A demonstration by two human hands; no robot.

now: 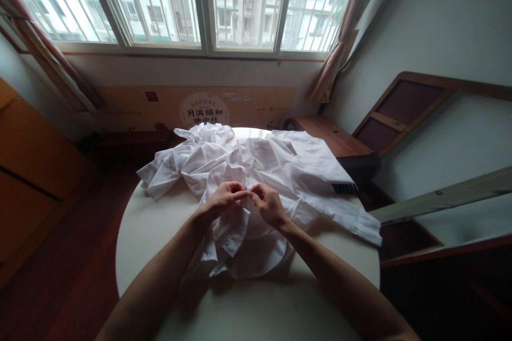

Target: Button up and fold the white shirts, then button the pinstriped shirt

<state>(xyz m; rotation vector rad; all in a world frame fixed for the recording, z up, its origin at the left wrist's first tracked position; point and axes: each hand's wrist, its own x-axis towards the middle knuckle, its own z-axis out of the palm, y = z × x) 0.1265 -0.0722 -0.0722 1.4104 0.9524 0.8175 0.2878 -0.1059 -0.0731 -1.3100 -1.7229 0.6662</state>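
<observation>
A white button-up shirt (pixel 256 256) lies crumpled across a round table, one sleeve stretched out to the right. My left hand (pixel 224 196) pinches the shirt's front edge near the middle, fingers closed. Close against it, my right hand (pixel 268 203) also pinches the cloth, and the fingertips of both hands meet. Whatever small part sits between the fingertips is too small to make out. A button (pixel 228 242) shows on the front strip below my left hand. More white cloth (pixel 208 144) is bunched at the far left of the table.
The round white table (pixel 140 256) stands below a barred window (pixel 244 5). A brown wooden desk (pixel 332 136) is behind it at the right, near a leaning wooden frame (pixel 400 112). A black comb-like object (pixel 344 188) lies by the shirt's right edge. An orange cabinet (pixel 32 170) stands left.
</observation>
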